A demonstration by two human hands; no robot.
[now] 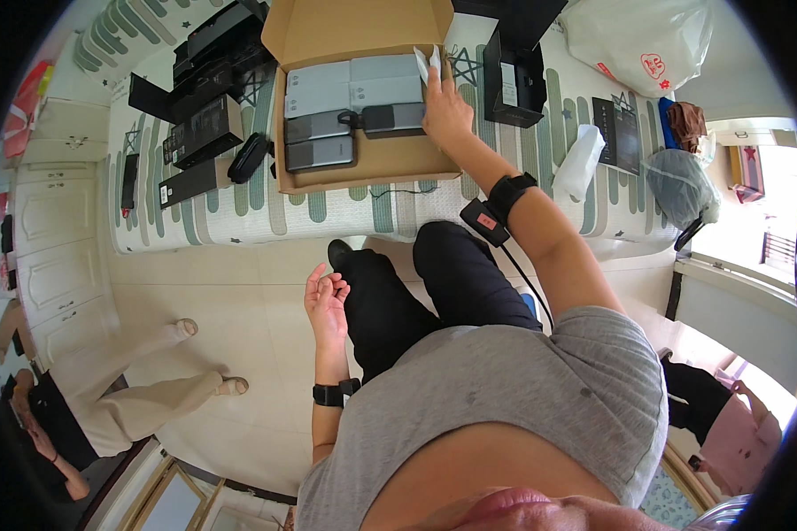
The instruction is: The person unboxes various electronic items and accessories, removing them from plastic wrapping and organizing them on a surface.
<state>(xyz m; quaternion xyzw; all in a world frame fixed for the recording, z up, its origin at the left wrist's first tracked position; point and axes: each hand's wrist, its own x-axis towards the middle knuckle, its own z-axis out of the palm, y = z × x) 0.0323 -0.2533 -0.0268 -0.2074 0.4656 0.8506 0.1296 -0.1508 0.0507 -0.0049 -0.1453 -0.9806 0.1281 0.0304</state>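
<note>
An open cardboard box (376, 181) holds several flat devices. Pale grey ones (385, 92) fill its far part, and darker grey ones (319, 153) lie nearer. A small black piece with a cord (349, 118) rests among them. At the box's right wall, my right hand (447, 113) has its fingers closed on a thin white tissue-like piece (427, 67); its exact kind cannot be made out. My left hand (328, 305) hangs in front of the table above my leg, palm up. Its fingers are loosely bent and apart, with nothing seen in them.
Black boxes (205, 131) and a black case (249, 157) stand left of the carton. To its right are an open black box (514, 84), a white bag (580, 161), a black booklet (615, 133) and a large plastic bag (638, 40). Two people are nearby.
</note>
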